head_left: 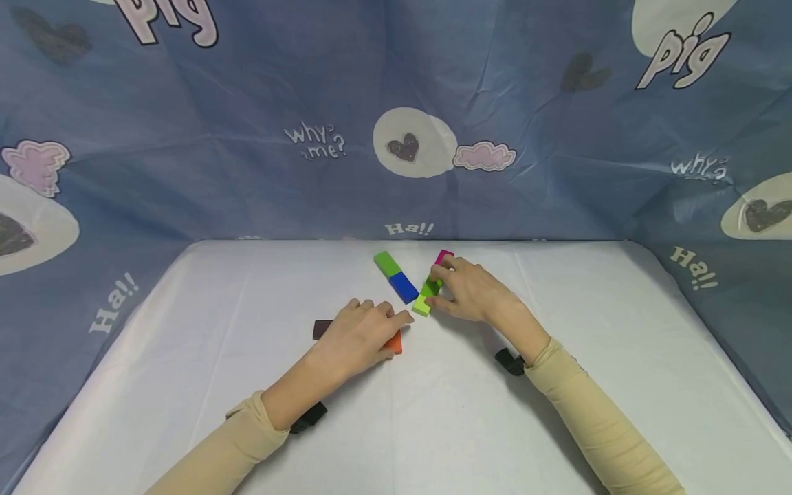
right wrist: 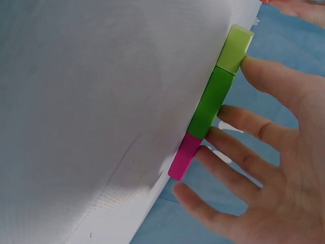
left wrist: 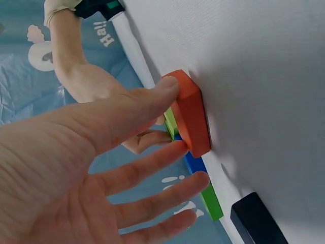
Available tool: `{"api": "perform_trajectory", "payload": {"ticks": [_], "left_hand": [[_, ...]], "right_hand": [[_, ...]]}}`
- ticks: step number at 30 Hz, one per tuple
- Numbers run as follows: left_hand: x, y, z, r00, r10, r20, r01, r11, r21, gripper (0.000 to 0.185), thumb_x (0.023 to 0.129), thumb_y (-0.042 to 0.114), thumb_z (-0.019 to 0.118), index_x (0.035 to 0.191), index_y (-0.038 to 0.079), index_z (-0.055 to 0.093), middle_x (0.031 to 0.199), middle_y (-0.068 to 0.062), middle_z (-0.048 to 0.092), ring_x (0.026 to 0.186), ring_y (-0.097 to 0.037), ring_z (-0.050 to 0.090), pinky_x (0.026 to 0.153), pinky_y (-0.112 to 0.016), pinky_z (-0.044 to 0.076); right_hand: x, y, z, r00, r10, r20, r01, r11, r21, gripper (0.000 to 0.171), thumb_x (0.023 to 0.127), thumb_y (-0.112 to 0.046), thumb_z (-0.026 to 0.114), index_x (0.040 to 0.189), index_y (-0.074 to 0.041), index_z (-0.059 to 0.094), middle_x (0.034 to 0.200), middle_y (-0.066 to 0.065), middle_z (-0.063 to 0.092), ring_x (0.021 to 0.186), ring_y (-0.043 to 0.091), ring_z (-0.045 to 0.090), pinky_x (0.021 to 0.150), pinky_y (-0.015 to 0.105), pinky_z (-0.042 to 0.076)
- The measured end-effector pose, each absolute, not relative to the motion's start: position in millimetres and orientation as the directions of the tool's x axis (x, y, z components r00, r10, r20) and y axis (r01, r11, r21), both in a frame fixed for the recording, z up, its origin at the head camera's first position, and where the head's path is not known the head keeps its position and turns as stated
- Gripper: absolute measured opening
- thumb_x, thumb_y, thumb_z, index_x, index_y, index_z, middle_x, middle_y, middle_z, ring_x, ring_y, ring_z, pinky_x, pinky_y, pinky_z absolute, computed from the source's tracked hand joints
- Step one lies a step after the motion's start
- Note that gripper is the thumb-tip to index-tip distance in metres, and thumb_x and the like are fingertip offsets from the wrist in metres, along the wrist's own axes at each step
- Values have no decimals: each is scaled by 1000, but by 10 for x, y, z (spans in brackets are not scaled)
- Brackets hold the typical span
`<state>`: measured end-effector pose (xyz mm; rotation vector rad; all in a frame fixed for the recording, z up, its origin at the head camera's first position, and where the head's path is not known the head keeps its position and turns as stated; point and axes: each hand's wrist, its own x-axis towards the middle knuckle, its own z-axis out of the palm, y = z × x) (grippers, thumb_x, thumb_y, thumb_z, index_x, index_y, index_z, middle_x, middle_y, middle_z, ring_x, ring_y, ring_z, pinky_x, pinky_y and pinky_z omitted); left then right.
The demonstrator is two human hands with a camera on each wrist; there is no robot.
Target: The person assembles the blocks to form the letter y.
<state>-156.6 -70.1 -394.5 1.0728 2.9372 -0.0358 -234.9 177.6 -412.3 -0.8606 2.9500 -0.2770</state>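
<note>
My left hand (head_left: 359, 337) pinches an orange block (left wrist: 190, 117) lying on the table, thumb at one end and index fingertip near the other. The remaining fingers are spread out. A dark block (head_left: 320, 328) lies just left of that hand, partly hidden by it. Fairly straight fingers of my right hand (head_left: 473, 292) touch a row of blocks. The row joins a lime block (right wrist: 236, 48), a green block (right wrist: 210, 104) and a magenta block (right wrist: 184, 157) end to end. The right thumb is at the lime block, with fingertips along the green and magenta ones.
A light green block (head_left: 387, 264) and a blue block (head_left: 403, 288) form another slanted row, meeting the right row near its lime end. All lie on a white-covered table (head_left: 458, 426). A blue printed cloth (head_left: 260, 185) hangs behind it. Black wrist straps show on both arms.
</note>
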Motion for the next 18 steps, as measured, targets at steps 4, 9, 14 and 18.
{"api": "perform_trajectory", "payload": {"ticks": [4, 9, 14, 18], "left_hand": [[-1568, -716, -3958, -732, 682, -10, 682, 732, 12, 47, 92, 25, 87, 136, 26, 69, 122, -1, 76, 97, -28, 72, 88, -42, 58], [-1570, -737, -3975, -687, 726, 10, 725, 685, 70, 47, 95, 5, 80, 136, 24, 69, 134, -2, 74, 105, -28, 72, 89, -41, 57], [-1594, -731, -4005, -654, 754, 60, 756, 649, 82, 39, 98, 5, 76, 133, 24, 71, 133, -1, 76, 103, -28, 72, 87, -40, 56], [-1623, -708, -4032, -637, 765, 90, 770, 636, 49, 35, 99, 7, 75, 130, 24, 72, 132, -1, 76, 98, -28, 72, 83, -39, 56]], "right_hand": [[-2348, 1775, -4125, -844, -536, -6, -526, 831, -181, 41, 100, -45, 76, 126, -14, 70, 120, 8, 64, 102, 27, 67, 96, 56, 60], [-2346, 1780, -4121, -847, -532, -7, -522, 833, -183, 40, 99, -44, 76, 125, -14, 70, 118, 7, 64, 101, 26, 65, 92, 52, 59], [-2352, 1782, -4125, -844, -536, -2, -526, 830, -182, 40, 100, -44, 76, 125, -14, 70, 118, 6, 64, 103, 26, 66, 93, 52, 59], [-2356, 1778, -4129, -841, -541, 5, -533, 826, -182, 39, 100, -44, 76, 125, -14, 70, 119, 7, 64, 103, 27, 67, 93, 52, 59]]}}
